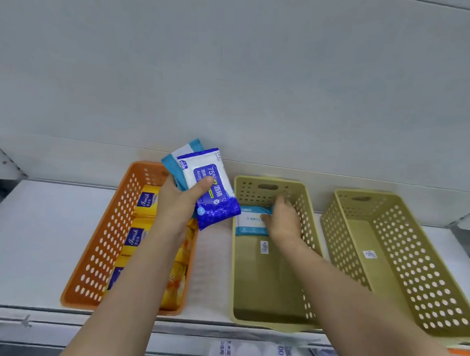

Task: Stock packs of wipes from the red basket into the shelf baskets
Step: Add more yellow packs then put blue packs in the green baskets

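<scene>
- Left hand (176, 202) raised above the right edge of the orange basket (102, 241); fingers and thumb clamped round a small stack of packs.
- Front of that stack: dark blue alcohol wipes pack (214, 189), "75%" legible, thumb pressed across its label. Behind it, teal-and-white pack (175, 158), partly hidden.
- Right hand (283, 221) reached into the middle beige basket (260, 288), at its far end. Fingers curled over the right edge of a light blue and white pack (252, 222); thumb on its top face.
- That pack lying flat on the basket floor, close to the back wall. Small white sticker (264, 247) on the floor just in front of it.
- Orange basket filled front to back with yellow packs (141, 224); dark blue label patches on top.
- Right beige basket (403, 268) beside the middle one, apart from it; only a white sticker on its floor.
- All three baskets side by side on the white shelf (34, 243).
- Red basket out of frame.
</scene>
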A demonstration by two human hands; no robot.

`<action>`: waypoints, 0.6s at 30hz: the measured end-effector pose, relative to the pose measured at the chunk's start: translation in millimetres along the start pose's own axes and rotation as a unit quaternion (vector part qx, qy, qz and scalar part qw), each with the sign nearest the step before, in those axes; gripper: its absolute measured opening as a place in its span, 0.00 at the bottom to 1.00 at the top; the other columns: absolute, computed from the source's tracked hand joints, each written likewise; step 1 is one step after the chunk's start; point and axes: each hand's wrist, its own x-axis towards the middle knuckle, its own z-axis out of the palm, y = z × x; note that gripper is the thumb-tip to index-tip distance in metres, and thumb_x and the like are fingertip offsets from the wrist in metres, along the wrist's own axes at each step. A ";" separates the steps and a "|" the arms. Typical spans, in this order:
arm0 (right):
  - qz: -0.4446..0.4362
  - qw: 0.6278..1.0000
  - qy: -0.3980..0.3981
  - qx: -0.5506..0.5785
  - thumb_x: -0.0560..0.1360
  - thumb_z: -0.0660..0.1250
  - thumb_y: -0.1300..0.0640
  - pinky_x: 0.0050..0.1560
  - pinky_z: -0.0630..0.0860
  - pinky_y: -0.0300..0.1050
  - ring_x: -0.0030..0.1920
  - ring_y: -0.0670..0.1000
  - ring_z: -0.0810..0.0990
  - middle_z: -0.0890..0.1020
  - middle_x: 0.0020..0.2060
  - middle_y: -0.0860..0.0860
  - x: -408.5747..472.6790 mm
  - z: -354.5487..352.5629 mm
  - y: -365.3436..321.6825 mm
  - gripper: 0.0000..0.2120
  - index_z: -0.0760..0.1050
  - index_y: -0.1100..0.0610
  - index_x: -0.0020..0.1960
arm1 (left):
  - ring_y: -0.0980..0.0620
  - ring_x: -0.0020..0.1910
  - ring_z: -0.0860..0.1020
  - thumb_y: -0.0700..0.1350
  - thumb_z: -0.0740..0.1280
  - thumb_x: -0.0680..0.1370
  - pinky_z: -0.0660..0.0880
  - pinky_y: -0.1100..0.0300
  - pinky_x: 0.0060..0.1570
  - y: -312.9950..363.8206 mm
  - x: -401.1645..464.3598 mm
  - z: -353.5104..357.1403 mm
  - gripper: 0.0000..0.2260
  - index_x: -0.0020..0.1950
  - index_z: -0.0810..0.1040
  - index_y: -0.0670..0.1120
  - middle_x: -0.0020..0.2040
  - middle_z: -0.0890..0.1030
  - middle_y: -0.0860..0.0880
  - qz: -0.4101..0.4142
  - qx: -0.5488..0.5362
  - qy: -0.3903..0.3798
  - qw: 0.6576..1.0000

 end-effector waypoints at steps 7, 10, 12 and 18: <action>-0.075 0.996 -0.005 -0.044 0.79 0.65 0.45 0.53 0.71 0.47 0.59 0.58 0.75 0.79 0.54 0.57 3.2 5.7 4.9 0.15 0.80 0.57 0.52 | 0.55 0.44 0.85 0.42 0.76 0.72 0.80 0.62 0.36 -3.1 -0.4 1.8 0.19 0.61 0.75 0.47 0.50 0.85 0.50 -0.008 -0.006 -0.023 1.000; -0.024 0.998 -0.036 0.044 0.82 0.55 0.42 0.48 0.71 0.48 0.52 0.61 0.80 0.83 0.45 0.60 2.3 -11.1 -7.0 0.25 0.81 0.60 0.44 | 0.53 0.48 0.85 0.46 0.77 0.71 0.81 0.59 0.40 -5.9 1.1 4.0 0.22 0.63 0.75 0.47 0.52 0.85 0.49 -0.017 0.008 -0.033 0.999; 0.009 0.979 -0.001 0.205 0.82 0.56 0.40 0.51 0.72 0.47 0.51 0.57 0.80 0.84 0.44 0.55 -4.7 -31.5 -24.4 0.24 0.82 0.57 0.45 | 0.51 0.48 0.85 0.46 0.77 0.71 0.82 0.57 0.42 -7.6 1.8 7.1 0.22 0.62 0.75 0.46 0.53 0.85 0.48 -0.021 0.007 -0.044 0.999; -0.017 0.844 -0.182 0.505 0.70 0.78 0.54 0.49 0.83 0.49 0.47 0.54 0.86 0.87 0.47 0.55 -39.5 -74.6 -62.3 0.19 0.79 0.58 0.57 | 0.49 0.45 0.86 0.44 0.77 0.72 0.81 0.58 0.39 -5.8 0.4 26.1 0.18 0.60 0.78 0.45 0.50 0.86 0.47 -0.011 -0.005 -0.074 0.997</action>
